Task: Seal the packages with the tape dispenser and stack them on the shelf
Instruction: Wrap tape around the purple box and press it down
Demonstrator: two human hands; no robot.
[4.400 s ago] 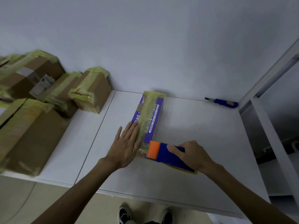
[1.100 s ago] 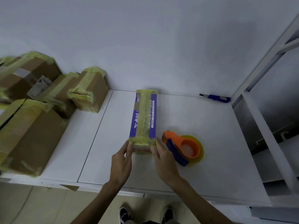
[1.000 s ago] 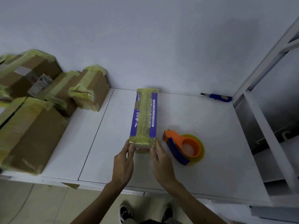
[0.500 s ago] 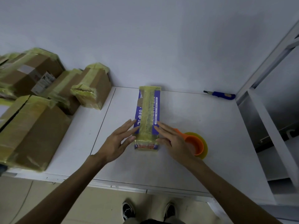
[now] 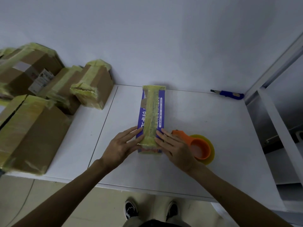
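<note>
White desk [image 5: 205, 115] against a pale wall. One long, narrow purple package [image 5: 151, 115] lies flat on it, its long axis running straight away from the person: near end between the two hands, far end pointing at the wall and close to it. A strip of yellow tape runs the full length of its top face and folds over both ends.

Left hand [image 5: 121, 147]: fingers [image 5: 132, 131] straight and spread, laid against the left edge of the package's near end, gripping nothing. Right hand [image 5: 177, 148]: fingers [image 5: 165, 133] likewise straight, pressed on the right edge of the same end.

Orange tape dispenser [image 5: 200, 148] with its yellow roll sits just right of the right fingers, partly hidden by that hand. Blue utility knife [image 5: 229, 94] lies well beyond the right fingers, by the wall. Taped brown cardboard boxes [image 5: 32, 131] stand well left of the left fingers. White shelf frame [image 5: 278, 128] stands far right.
</note>
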